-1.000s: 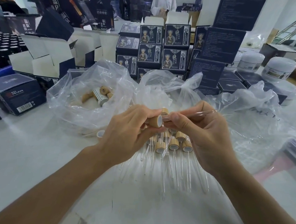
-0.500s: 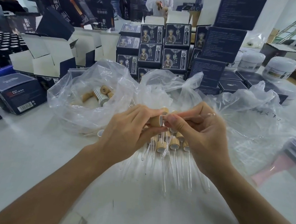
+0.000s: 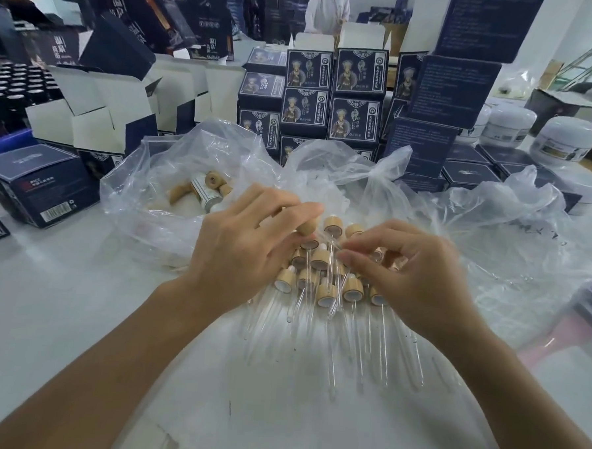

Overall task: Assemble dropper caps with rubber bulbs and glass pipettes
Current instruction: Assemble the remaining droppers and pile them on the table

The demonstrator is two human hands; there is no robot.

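My left hand (image 3: 249, 242) grips a bamboo dropper cap (image 3: 307, 227) between thumb and fingertips, just above the pile. My right hand (image 3: 415, 278) is close beside it on the right, fingers curled, and pinches the thin glass pipette (image 3: 328, 242) that runs out of that cap. Below both hands lies a pile of assembled droppers (image 3: 327, 291), bamboo caps at the far end and glass pipettes pointing toward me on the white table (image 3: 78, 298). The cap's rubber bulb is hidden by my fingers.
A clear bag with loose bamboo caps (image 3: 200, 188) sits at the left, a second bag (image 3: 328, 178) behind the hands, and a third bag (image 3: 499, 235) at the right. Dark blue boxes (image 3: 332, 99) are stacked behind, and white jars (image 3: 566, 139) stand at the far right.
Both hands have moved down and forward from in front of the bags to the pile of droppers, with the cap and pipette still held between them. The pipette now sits lower, among the pile.
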